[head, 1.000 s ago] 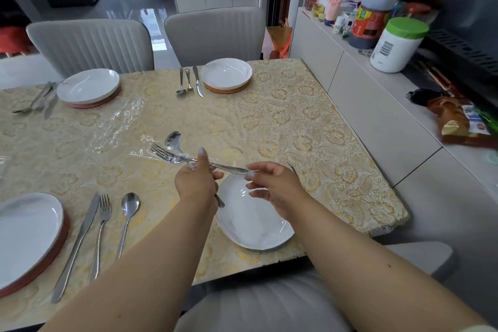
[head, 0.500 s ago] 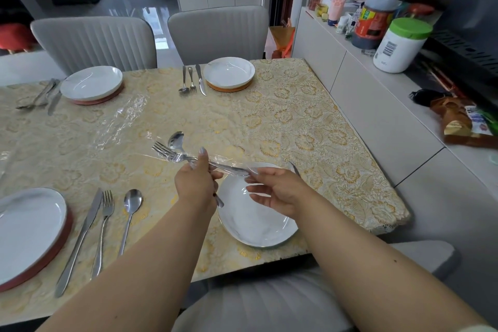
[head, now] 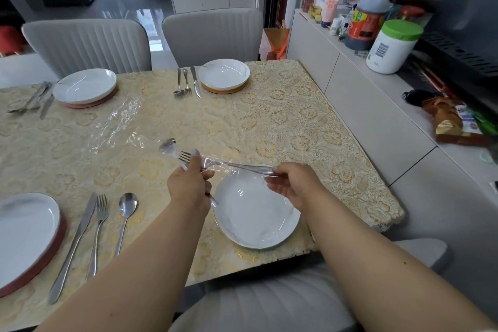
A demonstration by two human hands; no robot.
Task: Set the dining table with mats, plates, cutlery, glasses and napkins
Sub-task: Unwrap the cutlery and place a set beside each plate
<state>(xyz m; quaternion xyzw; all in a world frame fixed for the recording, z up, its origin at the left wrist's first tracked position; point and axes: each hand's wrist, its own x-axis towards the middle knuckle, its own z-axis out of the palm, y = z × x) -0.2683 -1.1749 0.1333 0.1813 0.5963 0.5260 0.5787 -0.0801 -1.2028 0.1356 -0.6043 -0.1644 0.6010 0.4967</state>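
Gold tablecloth [head: 283, 121] under me, three places laid. My left hand [head: 188, 186] pinches the fork [head: 186, 157] near its tines, over the bare plate [head: 256, 215]; my right hand [head: 292, 183] pinches the handle ends inside clingy wrap [head: 215, 164]. Steel looks stiff, light and slippery, so I'd grip mid-handle. Labels on the counter bottles are too blurred to read.
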